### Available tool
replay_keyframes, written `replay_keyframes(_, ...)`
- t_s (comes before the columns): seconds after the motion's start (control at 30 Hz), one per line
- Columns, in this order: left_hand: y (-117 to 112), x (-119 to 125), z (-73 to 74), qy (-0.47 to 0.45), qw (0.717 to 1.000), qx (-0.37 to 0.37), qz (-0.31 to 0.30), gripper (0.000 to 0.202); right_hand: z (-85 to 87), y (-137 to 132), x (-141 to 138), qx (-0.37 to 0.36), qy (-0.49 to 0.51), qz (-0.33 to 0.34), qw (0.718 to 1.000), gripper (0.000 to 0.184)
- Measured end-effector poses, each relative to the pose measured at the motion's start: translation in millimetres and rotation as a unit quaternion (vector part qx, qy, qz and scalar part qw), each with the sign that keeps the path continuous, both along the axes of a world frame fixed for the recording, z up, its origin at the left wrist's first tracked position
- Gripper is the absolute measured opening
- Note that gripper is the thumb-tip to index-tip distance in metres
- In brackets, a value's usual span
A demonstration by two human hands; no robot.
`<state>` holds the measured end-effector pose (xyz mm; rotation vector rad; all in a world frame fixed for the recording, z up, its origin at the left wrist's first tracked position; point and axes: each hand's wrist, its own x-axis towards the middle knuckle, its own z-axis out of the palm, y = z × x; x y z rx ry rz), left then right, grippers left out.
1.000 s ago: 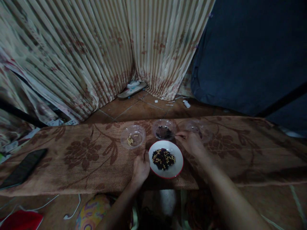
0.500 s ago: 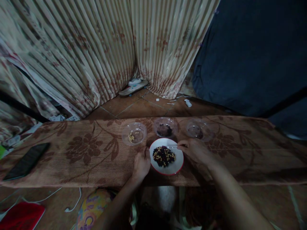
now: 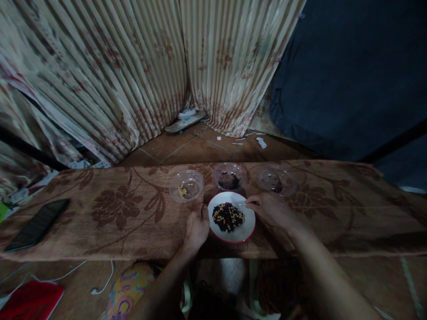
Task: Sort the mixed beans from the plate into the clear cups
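Note:
A white plate (image 3: 247,229) with a red rim holds a heap of dark beans mixed with yellow kernels (image 3: 228,217). My left hand (image 3: 196,227) is closed on the plate's left edge, thumb at the rim. In my right hand (image 3: 265,206) is a thin, pale pair of tweezers (image 3: 239,203), pinched at the plate's upper right, tips by the heap. Behind the plate stand three clear plastic bowls: the left bowl (image 3: 199,192) has some yellow kernels, the middle bowl (image 3: 243,171) dark pieces, and the right bowl (image 3: 289,175) a few dark reddish pieces.
A brown floral cloth (image 3: 133,235) covers the narrow table. A black phone (image 3: 36,224) lies at its left end. Striped curtains (image 3: 133,66) and a dark blue cloth (image 3: 350,66) hang behind. A skateboard (image 3: 187,122) rests on the tiled floor beyond.
The tweezers have shifted very slightly at the heap's upper right. Both hands stay almost where they were, and the plate and bowls have not moved.

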<state>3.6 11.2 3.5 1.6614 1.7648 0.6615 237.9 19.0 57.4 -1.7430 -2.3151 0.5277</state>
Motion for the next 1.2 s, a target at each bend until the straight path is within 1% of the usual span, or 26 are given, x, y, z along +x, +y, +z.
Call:
replay_keyframes(0.17,0.1,0.4,2.7,-0.013,1.0,-0.005,-0.003,0.034,3.2,-1.9,-4.7,0.015,-0.01,-0.004,1.0,0.025)
replay_keyframes(0.33,0.1,-0.1,1.6,-0.016,1.0,-0.004,-0.004,0.035,5.6,-2.3,-7.5,0.004,-0.024,0.003,1.0,0.026)
replay_keyframes(0.7,0.0,0.3,-0.3,-0.009,1.0,0.005,0.001,0.034,8.9,-5.2,-9.9,0.021,-0.032,-0.001,0.999,0.025)
replay_keyframes(0.93,-0.2,0.0,1.8,-0.018,1.0,0.001,-0.006,0.033,8.0,-4.6,-8.4,0.02,-0.043,-0.002,0.999,0.024)
replay_keyframes(1.2,0.1,0.7,2.0,-0.017,1.0,-0.004,0.007,0.033,6.0,-4.2,-6.9,0.019,-0.043,-0.001,0.999,0.024)
